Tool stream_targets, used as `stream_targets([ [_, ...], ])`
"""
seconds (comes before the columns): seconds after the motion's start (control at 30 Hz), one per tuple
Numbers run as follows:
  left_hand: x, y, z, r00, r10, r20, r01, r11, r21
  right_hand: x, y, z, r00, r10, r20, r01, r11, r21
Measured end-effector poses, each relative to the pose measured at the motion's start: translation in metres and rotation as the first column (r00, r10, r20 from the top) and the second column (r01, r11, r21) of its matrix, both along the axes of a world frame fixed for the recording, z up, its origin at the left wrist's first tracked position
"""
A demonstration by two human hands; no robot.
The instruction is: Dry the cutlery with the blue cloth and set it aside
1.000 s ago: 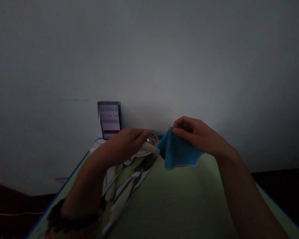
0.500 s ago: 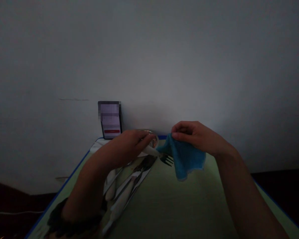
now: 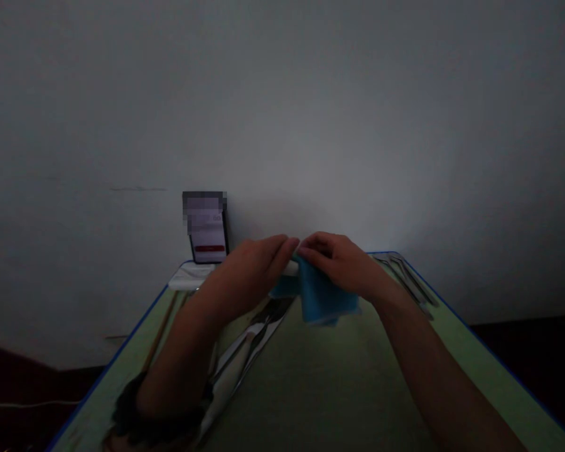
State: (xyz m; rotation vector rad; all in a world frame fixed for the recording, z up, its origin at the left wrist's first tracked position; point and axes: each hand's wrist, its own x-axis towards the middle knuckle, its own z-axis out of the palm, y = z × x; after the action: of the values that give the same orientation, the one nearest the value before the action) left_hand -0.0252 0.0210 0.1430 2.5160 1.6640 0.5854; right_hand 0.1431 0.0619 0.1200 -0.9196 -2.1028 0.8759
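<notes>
My left hand (image 3: 258, 267) is closed on a fork (image 3: 290, 269), of which only a bit of white handle shows now. The tines are hidden behind the cloth. A blue cloth (image 3: 327, 301) is pinched between the thumb and fingers of my right hand (image 3: 336, 260), and it hangs down over the table. Both hands are close together above the far part of the table, fingertips nearly touching. Below my left forearm lies cutlery (image 3: 235, 370) with pale handles and dark metal heads, partly covered by the arm.
A phone (image 3: 209, 235) leans upright against the wall at the table's back left, beside a folded white cloth or tissue (image 3: 188, 276). Thin sticks (image 3: 161, 329) lie along the left edge. Several metal utensils (image 3: 409, 282) rest at the back right of the green table (image 3: 339, 389).
My right hand has moved left with the cloth, up to my left hand. The cloth now covers the fork's tines, which showed before. My left hand has risen slightly.
</notes>
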Motion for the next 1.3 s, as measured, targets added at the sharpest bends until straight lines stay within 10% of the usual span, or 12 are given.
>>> stream_targets([
  [0.17, -0.005, 0.007, -0.006, 0.989, 0.071, 0.131, -0.076, 0.996, 0.036, 0.01, -0.001, 0.006, 0.941, 0.225, 0.255, -0.24, 0.97, 0.031],
  [0.37, -0.001, 0.008, -0.009, 0.976, 0.06, 0.207, -0.063, 0.998, 0.01, 0.018, 0.0, 0.006, 0.918, 0.157, 0.363, -0.199, 0.977, 0.08],
  [0.93, -0.018, -0.006, 0.007, 0.968, 0.028, 0.248, -0.022, 0.999, -0.024, 0.017, -0.001, 0.008, 0.912, 0.338, 0.231, -0.304, 0.937, -0.171],
  [1.13, -0.03, -0.005, 0.011, 0.93, 0.13, 0.343, -0.12, 0.991, -0.05, 0.019, 0.005, 0.007, 0.99, 0.071, 0.125, -0.066, 0.997, -0.039],
  [1.3, -0.025, -0.013, 0.01, 0.917, -0.076, 0.393, 0.214, 0.922, -0.322, -0.006, 0.007, -0.008, 0.886, -0.342, -0.314, 0.357, 0.934, -0.011],
])
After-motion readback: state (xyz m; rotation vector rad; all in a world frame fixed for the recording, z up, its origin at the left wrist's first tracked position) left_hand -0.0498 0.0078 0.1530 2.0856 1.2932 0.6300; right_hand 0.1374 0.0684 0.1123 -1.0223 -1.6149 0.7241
